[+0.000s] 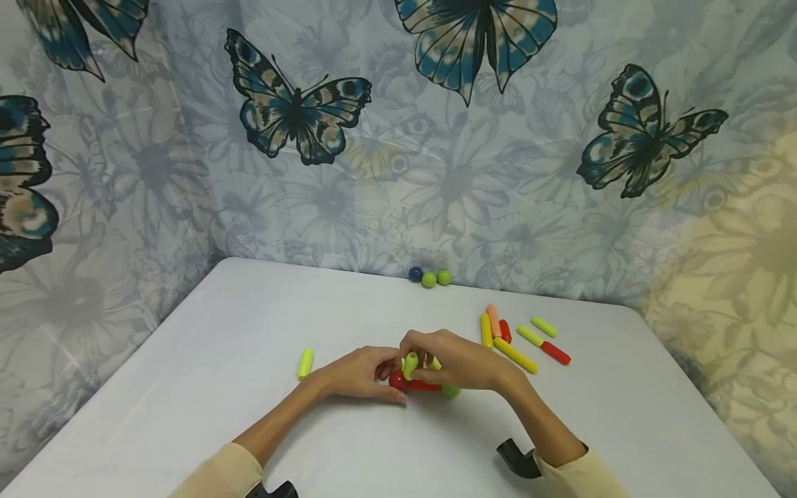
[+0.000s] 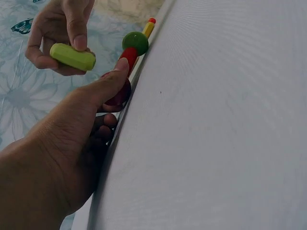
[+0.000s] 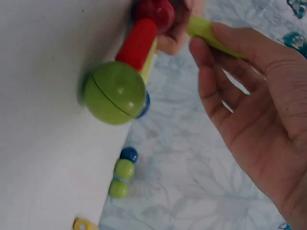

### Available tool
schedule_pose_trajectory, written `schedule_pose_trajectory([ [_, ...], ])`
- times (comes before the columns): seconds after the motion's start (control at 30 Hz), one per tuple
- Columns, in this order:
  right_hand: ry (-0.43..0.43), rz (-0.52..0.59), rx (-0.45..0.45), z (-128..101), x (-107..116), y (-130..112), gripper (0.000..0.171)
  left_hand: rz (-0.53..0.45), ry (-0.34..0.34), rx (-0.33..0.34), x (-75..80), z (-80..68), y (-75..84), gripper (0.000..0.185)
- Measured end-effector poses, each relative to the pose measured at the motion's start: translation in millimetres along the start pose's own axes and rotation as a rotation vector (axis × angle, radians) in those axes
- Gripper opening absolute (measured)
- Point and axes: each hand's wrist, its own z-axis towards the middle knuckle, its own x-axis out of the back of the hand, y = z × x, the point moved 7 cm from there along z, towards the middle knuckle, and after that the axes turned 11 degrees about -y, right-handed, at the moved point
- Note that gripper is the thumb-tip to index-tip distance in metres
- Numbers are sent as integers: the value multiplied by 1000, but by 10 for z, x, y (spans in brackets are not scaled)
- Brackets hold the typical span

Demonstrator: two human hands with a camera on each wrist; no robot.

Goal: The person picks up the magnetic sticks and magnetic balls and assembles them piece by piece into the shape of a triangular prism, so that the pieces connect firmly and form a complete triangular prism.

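In the head view my left hand [image 1: 358, 373] grips a red ball [image 1: 397, 380] low over the white table, thumb on the near side. From that ball a red stick [image 3: 138, 44] runs to a large green ball [image 3: 115, 92]. Beside the red stick, a lime stick [image 3: 149, 62] is partly hidden, with a blue ball [image 3: 144, 105] behind the green one. My right hand [image 1: 457, 360] pinches a separate short lime stick [image 2: 72, 56] between thumb and fingers. It is held above the red ball, and the left wrist view shows it apart from the joined pieces.
Several yellow, red, pink and lime sticks [image 1: 515, 355] lie on the table to the right. One lime stick [image 1: 306, 363] lies left of my left hand. A blue ball [image 1: 416, 274] and two green balls [image 1: 429, 280] sit at the back edge, against the butterfly-patterned wall.
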Motion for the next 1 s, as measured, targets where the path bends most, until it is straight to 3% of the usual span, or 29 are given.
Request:
schedule_pose_trajectory([
  [0.27, -1, 52, -5, 69, -120, 64, 33, -15, -4, -1, -16, -5, -5, 38],
  [0.47, 18, 58, -57, -154, 140, 209, 44, 16, -3, 4, -21, 20, -15, 36],
  [0.57, 122, 1, -184, -439, 406, 457, 39, 18, -5, 13, -10, 32, -14, 33],
  [0.7, 247, -94, -407, -842, 649, 958, 30, -22, 7, -2, 14, 43, -21, 31],
  [0.77, 235, -126, -518, -981, 659, 1229, 30, -52, 12, -17, 16, 43, -29, 32],
  [0.87, 143, -137, -660, -1117, 580, 1576, 36, -80, 2, -15, 2, 32, -51, 37],
  [1.0, 56, -147, -773, -1211, 485, 1825, 40, -84, -22, 1, -15, 20, -66, 32],
])
